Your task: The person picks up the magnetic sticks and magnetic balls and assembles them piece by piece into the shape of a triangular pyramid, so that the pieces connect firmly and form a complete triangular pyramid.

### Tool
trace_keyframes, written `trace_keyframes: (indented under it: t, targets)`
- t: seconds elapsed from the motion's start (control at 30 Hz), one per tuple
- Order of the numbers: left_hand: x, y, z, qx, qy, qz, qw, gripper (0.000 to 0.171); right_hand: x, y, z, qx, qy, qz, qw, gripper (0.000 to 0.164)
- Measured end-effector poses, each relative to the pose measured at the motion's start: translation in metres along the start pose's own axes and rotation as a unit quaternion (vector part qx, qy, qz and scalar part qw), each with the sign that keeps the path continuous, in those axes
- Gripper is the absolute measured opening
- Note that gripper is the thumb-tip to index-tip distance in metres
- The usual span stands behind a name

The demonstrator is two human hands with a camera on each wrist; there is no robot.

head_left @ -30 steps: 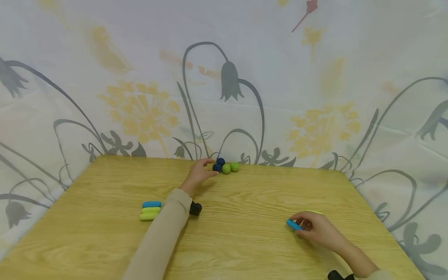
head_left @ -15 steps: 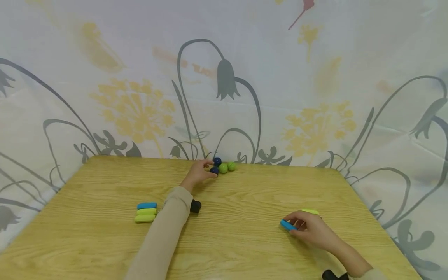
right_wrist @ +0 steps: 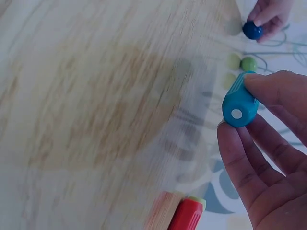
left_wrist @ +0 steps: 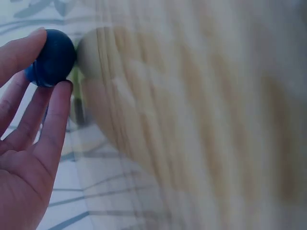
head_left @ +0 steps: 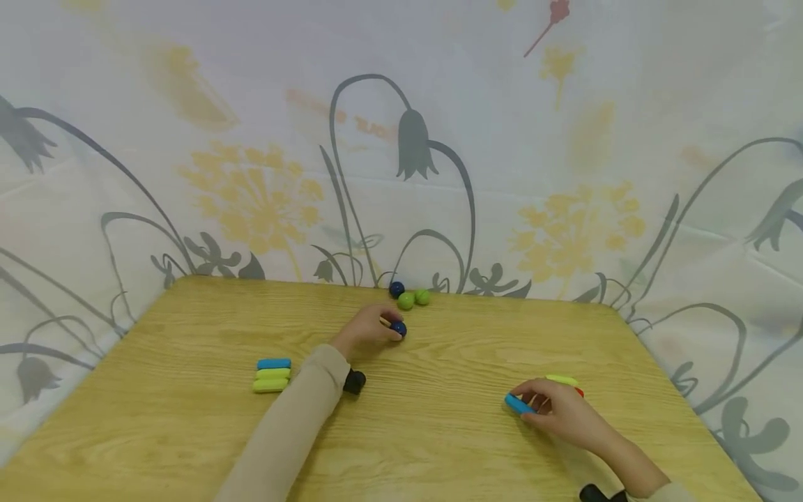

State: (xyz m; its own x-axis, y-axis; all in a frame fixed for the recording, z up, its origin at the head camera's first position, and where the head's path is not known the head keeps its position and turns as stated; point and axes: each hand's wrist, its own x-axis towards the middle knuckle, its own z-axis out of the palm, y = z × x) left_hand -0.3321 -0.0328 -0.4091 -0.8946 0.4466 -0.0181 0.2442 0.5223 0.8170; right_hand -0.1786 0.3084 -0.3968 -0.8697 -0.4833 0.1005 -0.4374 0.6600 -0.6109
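Observation:
My left hand (head_left: 369, 326) pinches a dark blue ball (left_wrist: 53, 60) between thumb and fingertips; a seam shows on the ball in the left wrist view. Beyond it at the table's far edge sit another dark blue ball (head_left: 396, 289) and two green balls (head_left: 406, 301). At the right of the table, my right hand (head_left: 561, 413) holds a short blue highlighter (right_wrist: 238, 105) between thumb and fingers, its end with a white dot turned to the right wrist camera. Close behind that hand lie a yellow highlighter (head_left: 562, 380) and a red highlighter (right_wrist: 186, 214), partly hidden by the hand in the head view.
Left of my left forearm, a blue highlighter (head_left: 274, 363) and two yellow highlighters (head_left: 272, 385) lie side by side on the wooden table (head_left: 439, 446). A flower-patterned cloth (head_left: 477, 139) hangs right behind the table's far edge.
My left hand has closed on the front dark blue ball and drawn it toward me, away from the other balls. The right hand keeps its hold on the blue highlighter, nearly still.

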Motion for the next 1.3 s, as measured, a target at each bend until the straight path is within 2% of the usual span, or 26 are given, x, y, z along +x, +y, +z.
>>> trace_keyframes:
  t: [0.33,0.53,0.77,1.0,1.3]
  targets:
    - [-0.023,0.012,0.016,-0.032,-0.048,0.007,0.9983,0.031,0.005,-0.005,0.006,-0.002,0.001,-0.006,1.0,0.027]
    - [-0.031,0.019,0.024,-0.039,-0.066,0.032,0.9965,0.034,0.01,-0.009,0.01,0.011,-0.003,-0.01,1.0,0.027]
    - [-0.041,0.025,0.035,-0.054,-0.085,0.045,0.9939,0.033,0.018,-0.012,0.016,0.018,-0.001,-0.017,1.0,0.026]
    - [-0.049,0.031,0.048,-0.07,-0.102,0.031,0.9918,0.031,0.028,-0.016,0.024,0.012,-0.004,-0.02,1.0,0.025]
    - [-0.055,0.038,0.057,-0.07,-0.114,0.036,0.9903,0.03,0.04,-0.027,0.035,0.017,-0.006,-0.035,0.999,0.023]
